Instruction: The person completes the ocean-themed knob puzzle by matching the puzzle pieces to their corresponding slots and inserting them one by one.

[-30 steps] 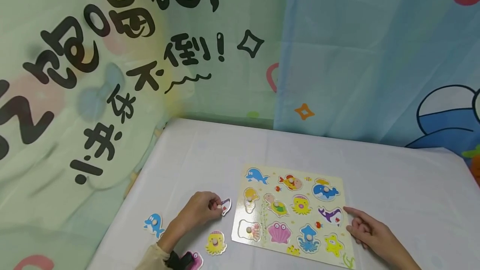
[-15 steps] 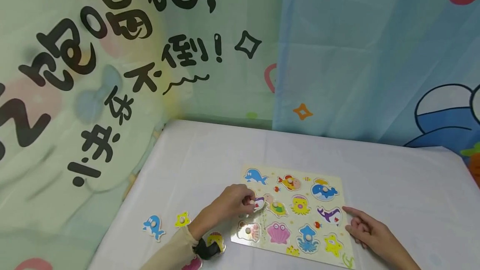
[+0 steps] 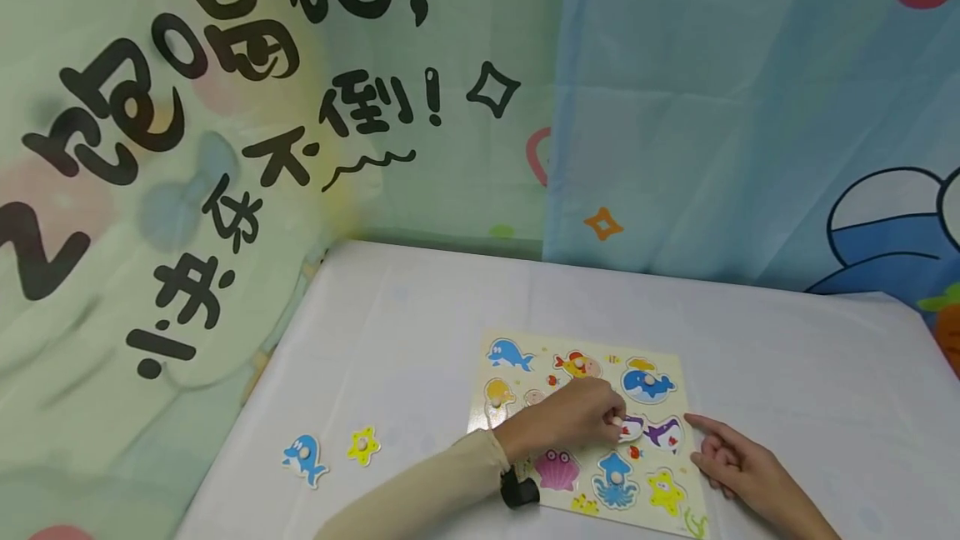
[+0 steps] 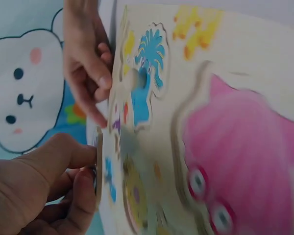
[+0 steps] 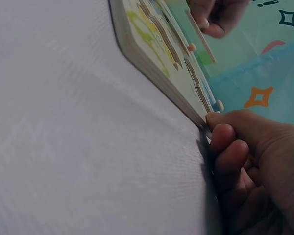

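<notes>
My left hand pinches the small knob of a purple-and-white whale puzzle piece. It holds the piece above the peg puzzle board, just left of the matching purple whale picture. Seen edge-on in the right wrist view, the piece stands apart from the board. My right hand touches the board's right edge with its straight index finger, the other fingers bent. Pink shell and blue squid shapes show on the board. The left forearm hides part of its lower left.
A blue dolphin piece and a yellow star piece lie on the white tablecloth to the left. The left sleeve covers the table in front of them. Printed cloth curtains stand behind the table.
My left hand has carried the whale piece rightward from the table beside the board to over its right half. The right hand has stayed at the board's edge.
</notes>
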`<act>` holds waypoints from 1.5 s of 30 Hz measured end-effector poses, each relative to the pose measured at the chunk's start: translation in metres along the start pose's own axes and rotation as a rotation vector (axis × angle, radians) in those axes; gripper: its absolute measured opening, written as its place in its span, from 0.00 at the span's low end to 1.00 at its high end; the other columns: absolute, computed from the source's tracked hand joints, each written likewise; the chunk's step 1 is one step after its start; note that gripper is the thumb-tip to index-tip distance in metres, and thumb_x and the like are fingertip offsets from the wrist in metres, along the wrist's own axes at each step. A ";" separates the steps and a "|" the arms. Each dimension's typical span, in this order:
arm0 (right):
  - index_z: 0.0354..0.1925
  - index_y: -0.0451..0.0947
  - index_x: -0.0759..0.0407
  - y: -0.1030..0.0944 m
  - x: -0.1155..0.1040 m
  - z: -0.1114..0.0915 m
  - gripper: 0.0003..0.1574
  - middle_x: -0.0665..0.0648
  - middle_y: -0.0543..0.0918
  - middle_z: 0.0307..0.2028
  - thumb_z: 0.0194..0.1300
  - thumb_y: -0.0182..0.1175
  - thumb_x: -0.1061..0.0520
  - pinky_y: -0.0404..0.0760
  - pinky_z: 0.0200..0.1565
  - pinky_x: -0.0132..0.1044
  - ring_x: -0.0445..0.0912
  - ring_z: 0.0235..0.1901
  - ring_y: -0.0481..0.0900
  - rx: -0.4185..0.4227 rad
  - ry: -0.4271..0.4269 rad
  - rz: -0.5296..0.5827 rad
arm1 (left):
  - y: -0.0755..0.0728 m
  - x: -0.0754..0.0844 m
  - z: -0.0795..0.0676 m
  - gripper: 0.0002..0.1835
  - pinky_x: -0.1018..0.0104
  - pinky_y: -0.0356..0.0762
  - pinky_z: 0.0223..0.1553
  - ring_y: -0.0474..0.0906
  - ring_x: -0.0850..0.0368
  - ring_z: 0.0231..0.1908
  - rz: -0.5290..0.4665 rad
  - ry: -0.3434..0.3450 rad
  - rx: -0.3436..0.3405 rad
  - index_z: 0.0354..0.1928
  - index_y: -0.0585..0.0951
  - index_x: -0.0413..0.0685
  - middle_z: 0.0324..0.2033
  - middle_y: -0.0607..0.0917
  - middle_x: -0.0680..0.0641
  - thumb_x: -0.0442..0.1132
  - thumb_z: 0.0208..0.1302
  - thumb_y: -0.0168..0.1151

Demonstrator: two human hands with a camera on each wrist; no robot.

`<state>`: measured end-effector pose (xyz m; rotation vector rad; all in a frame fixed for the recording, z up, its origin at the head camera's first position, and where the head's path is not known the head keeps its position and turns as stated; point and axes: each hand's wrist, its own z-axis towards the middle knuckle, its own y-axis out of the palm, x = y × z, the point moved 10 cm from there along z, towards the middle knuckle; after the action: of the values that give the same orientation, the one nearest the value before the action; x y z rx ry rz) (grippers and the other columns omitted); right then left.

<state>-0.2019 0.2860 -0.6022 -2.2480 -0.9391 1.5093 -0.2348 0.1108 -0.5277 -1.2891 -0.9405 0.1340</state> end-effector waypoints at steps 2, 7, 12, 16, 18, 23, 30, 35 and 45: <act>0.70 0.59 0.62 0.000 0.000 0.000 0.40 0.54 0.73 0.29 0.66 0.61 0.52 0.74 0.26 0.29 0.45 0.21 0.72 -0.002 -0.007 -0.005 | 0.005 0.007 0.009 0.11 0.83 0.56 0.23 0.59 0.71 0.21 -0.004 0.005 -0.021 0.22 0.74 0.55 0.16 0.67 0.60 0.36 0.59 0.63; 0.70 0.59 0.62 0.001 -0.002 -0.001 0.41 0.54 0.73 0.29 0.65 0.61 0.51 0.74 0.26 0.30 0.44 0.20 0.71 -0.006 -0.029 -0.019 | 0.023 0.013 0.026 0.11 0.82 0.58 0.22 0.62 0.72 0.21 -0.006 -0.054 -0.082 0.22 0.75 0.56 0.17 0.69 0.60 0.39 0.61 0.64; 0.70 0.59 0.62 -0.001 -0.006 -0.002 0.40 0.53 0.73 0.29 0.66 0.61 0.51 0.74 0.25 0.30 0.42 0.20 0.71 -0.006 -0.064 -0.026 | 0.036 0.012 0.038 0.12 0.81 0.60 0.22 0.64 0.72 0.20 -0.025 -0.109 -0.102 0.22 0.75 0.57 0.16 0.69 0.60 0.41 0.62 0.64; 0.70 0.59 0.62 -0.001 -0.008 -0.002 0.41 0.52 0.72 0.29 0.65 0.61 0.50 0.74 0.25 0.30 0.42 0.20 0.71 -0.010 -0.071 -0.022 | 0.037 0.012 0.041 0.13 0.81 0.60 0.20 0.65 0.72 0.17 -0.042 -0.139 -0.096 0.21 0.75 0.56 0.14 0.67 0.59 0.42 0.63 0.63; 0.70 0.59 0.62 0.000 -0.008 -0.002 0.41 0.53 0.72 0.29 0.65 0.61 0.50 0.73 0.25 0.30 0.42 0.20 0.71 -0.010 -0.065 -0.026 | 0.037 0.012 0.041 0.14 0.80 0.59 0.18 0.64 0.72 0.16 -0.046 -0.155 -0.094 0.20 0.74 0.56 0.13 0.66 0.59 0.42 0.64 0.63; 0.70 0.59 0.62 0.000 -0.007 -0.002 0.40 0.53 0.73 0.29 0.65 0.61 0.51 0.73 0.25 0.30 0.42 0.20 0.71 -0.003 -0.062 -0.025 | 0.038 0.013 0.042 0.16 0.79 0.59 0.17 0.63 0.72 0.14 -0.066 -0.184 -0.090 0.18 0.73 0.55 0.12 0.66 0.59 0.43 0.64 0.62; 0.69 0.60 0.62 -0.001 -0.011 -0.003 0.39 0.52 0.73 0.28 0.65 0.62 0.52 0.73 0.24 0.30 0.41 0.19 0.71 0.012 -0.094 -0.018 | 0.039 0.018 0.044 0.18 0.79 0.58 0.15 0.62 0.72 0.10 -0.047 -0.168 -0.061 0.16 0.72 0.55 0.10 0.67 0.60 0.44 0.64 0.63; 0.69 0.60 0.63 -0.002 -0.014 -0.003 0.38 0.52 0.73 0.27 0.65 0.61 0.53 0.73 0.23 0.30 0.41 0.19 0.71 0.016 -0.113 -0.009 | 0.039 0.020 0.043 0.19 0.79 0.57 0.14 0.61 0.72 0.09 -0.026 -0.163 -0.055 0.15 0.71 0.55 0.09 0.67 0.60 0.45 0.63 0.64; 0.68 0.60 0.65 -0.002 -0.016 -0.006 0.38 0.50 0.72 0.27 0.66 0.61 0.55 0.72 0.22 0.30 0.40 0.18 0.70 0.026 -0.143 -0.017 | 0.042 0.020 0.045 0.19 0.79 0.57 0.15 0.59 0.72 0.11 -0.020 -0.160 -0.059 0.16 0.71 0.56 0.10 0.65 0.60 0.45 0.63 0.64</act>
<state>-0.2017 0.2782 -0.5869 -2.1320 -0.9700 1.6829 -0.2347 0.1692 -0.5542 -1.3374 -1.1007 0.1980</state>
